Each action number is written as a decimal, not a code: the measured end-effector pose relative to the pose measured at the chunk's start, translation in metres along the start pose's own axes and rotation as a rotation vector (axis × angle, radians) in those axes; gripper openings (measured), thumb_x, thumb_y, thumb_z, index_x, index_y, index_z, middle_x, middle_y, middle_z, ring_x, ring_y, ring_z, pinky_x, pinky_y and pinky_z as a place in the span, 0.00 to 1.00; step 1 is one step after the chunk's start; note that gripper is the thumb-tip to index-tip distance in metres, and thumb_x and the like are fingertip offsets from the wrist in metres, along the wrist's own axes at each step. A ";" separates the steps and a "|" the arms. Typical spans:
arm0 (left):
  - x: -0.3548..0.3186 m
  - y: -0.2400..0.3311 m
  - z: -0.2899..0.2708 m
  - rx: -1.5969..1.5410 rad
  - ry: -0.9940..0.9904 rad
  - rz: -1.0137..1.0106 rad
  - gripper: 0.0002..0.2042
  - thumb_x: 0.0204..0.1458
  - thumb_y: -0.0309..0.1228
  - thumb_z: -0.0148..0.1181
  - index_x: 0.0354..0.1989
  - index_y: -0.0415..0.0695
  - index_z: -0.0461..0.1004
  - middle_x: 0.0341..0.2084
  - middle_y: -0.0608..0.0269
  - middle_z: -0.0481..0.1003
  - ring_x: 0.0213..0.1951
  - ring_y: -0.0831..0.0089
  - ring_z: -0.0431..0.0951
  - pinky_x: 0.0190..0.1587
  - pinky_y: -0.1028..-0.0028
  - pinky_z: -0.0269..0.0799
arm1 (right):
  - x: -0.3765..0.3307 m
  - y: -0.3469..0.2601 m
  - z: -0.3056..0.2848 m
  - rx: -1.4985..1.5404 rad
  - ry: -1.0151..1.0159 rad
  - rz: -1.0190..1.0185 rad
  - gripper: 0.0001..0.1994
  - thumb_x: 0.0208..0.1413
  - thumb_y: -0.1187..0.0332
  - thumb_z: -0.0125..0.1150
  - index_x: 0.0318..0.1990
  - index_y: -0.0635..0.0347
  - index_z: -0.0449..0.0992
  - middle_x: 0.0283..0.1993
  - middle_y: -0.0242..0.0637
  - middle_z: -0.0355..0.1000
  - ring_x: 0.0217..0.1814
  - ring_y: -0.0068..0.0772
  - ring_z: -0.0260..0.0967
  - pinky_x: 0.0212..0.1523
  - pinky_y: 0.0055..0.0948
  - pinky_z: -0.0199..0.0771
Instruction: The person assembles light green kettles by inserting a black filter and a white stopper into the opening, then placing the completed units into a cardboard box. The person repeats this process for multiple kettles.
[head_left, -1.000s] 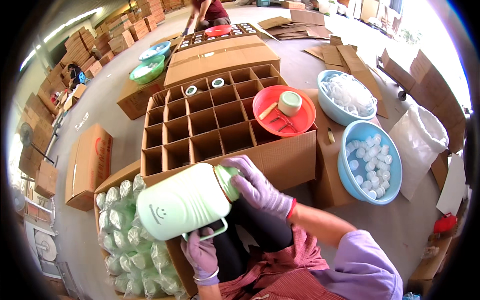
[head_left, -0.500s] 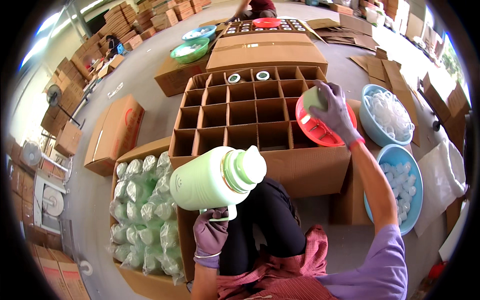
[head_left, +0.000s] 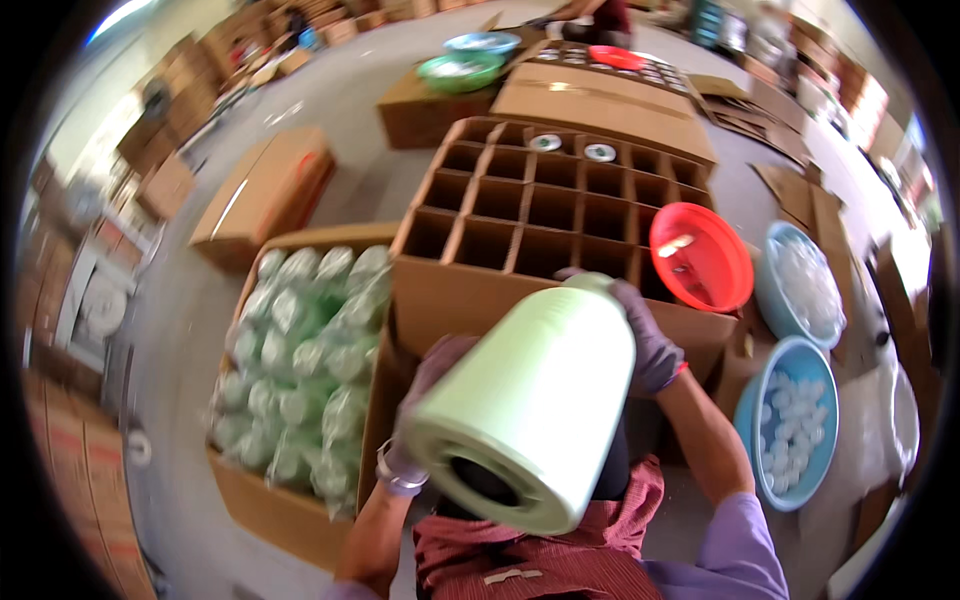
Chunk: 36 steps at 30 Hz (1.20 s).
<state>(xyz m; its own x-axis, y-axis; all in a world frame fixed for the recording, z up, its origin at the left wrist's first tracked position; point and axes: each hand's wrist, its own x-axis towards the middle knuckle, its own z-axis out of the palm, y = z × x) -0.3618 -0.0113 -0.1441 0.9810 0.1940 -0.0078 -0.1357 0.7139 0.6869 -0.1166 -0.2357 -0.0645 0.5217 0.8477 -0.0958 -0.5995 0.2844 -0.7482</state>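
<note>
I've got the right hand [head_left: 650,345] curled round the green bottle [head_left: 540,385] near its top — left hand [head_left: 425,385] alongside, finger closure hidden.

Bottle [head_left: 540,400], 5 o'clock: smooth, with soft shine; metal or plastic, cannot tell. Gloves [head_left: 652,342]: cloth, matt. Divided box [head_left: 560,296], 1 o'clock: matt cardboard. Red basin [head_left: 728,262], 3 o'clock: smooth, glossy plastic. Wrapping [head_left: 300,368], 8 o'clock: clear plastic film, crinkled, glossy. Red clothing [head_left: 545,562], between 5 and 6 o'clock: wrinkled cloth.
</note>
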 end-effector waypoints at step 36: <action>0.136 0.209 -0.300 0.454 0.628 0.580 0.21 0.63 0.35 0.51 0.60 0.35 0.69 0.55 0.58 0.74 0.53 0.65 0.75 0.60 0.65 0.70 | 0.062 0.056 -0.009 -0.774 -0.050 0.046 0.20 0.52 0.60 0.56 0.46 0.69 0.78 0.47 0.45 0.76 0.49 0.40 0.74 0.54 0.35 0.72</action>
<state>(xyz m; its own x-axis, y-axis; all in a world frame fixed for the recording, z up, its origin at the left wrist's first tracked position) -0.2989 0.3661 -0.2190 0.5073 0.8527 0.1245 -0.3800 0.0917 0.9204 -0.1121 -0.1710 -0.1181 0.4674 0.8756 -0.1219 -0.0158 -0.1295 -0.9914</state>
